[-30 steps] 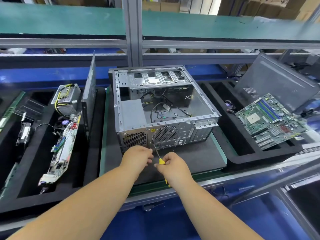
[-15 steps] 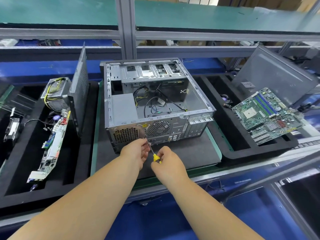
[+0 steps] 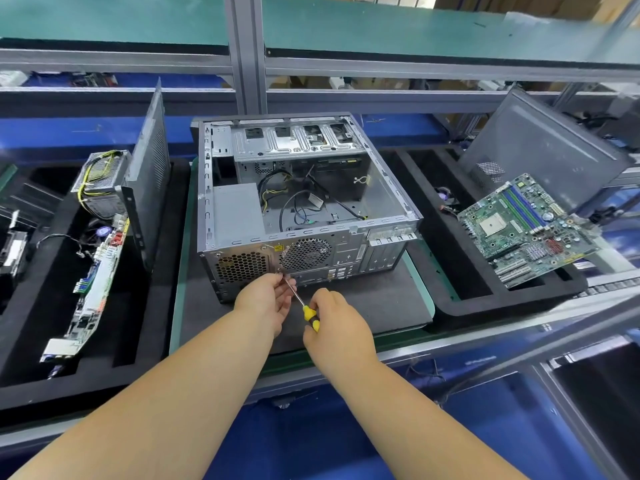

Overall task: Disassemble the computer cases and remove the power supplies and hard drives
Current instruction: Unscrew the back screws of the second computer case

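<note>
Step in hand, by judgement: unscrewing the power supply [image 3: 238, 212] at the rear panel of the computer case [image 3: 304, 206], centre mat. Left hand [image 3: 265, 299] pinches the shaft near the tip. Right hand [image 3: 334, 320] is curled round the yellow-handled screwdriver [image 3: 302, 303]. Next: seat tip squarely and turn.

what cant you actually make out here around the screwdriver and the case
All in the head view:
- Screwdriver tip and its screw: hidden behind the left hand.
- Handle's lower end: buried in the right hand.
- Power supply rear screws: too small.
- Case port labels: too small.
</note>
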Demonstrator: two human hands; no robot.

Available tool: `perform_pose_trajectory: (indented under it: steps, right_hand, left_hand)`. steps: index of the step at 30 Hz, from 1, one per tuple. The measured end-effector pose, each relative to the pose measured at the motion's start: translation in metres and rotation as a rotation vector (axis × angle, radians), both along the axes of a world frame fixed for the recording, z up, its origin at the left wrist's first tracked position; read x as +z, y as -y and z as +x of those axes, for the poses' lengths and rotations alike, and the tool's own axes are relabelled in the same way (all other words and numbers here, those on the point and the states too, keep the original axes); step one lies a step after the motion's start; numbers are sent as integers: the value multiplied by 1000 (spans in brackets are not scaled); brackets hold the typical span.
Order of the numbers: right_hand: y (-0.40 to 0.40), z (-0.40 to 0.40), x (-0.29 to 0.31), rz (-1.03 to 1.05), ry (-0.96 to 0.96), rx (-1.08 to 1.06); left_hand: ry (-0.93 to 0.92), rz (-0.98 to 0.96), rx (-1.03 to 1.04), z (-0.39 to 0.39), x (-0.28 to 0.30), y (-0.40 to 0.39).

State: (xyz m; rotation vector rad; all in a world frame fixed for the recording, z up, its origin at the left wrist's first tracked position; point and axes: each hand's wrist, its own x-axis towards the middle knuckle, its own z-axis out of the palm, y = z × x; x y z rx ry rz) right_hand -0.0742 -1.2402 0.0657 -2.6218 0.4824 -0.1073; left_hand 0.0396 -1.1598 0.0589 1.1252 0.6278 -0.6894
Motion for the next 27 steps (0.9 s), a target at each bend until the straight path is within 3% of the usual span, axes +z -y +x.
perform_pose_trajectory:
  steps: [3, 10, 17, 24, 27]
  right_hand:
    - [8, -4, -2, 41, -9, -43]
    - [33, -8, -8, 384, -21, -218]
    - [41, -4, -7, 517, 3, -176]
    - [51, 3, -3, 624, 89, -219]
    - [64, 1, 0, 635, 144, -262]
  left_hand:
    - [3, -2, 19, -1, -1, 1]
    - [25, -14, 60, -3, -5, 4]
    - [-28, -36, 118, -10, -8, 8]
    - [111, -34, -363, -29, 7, 25]
    - [183, -17, -419, -34, 14, 38]
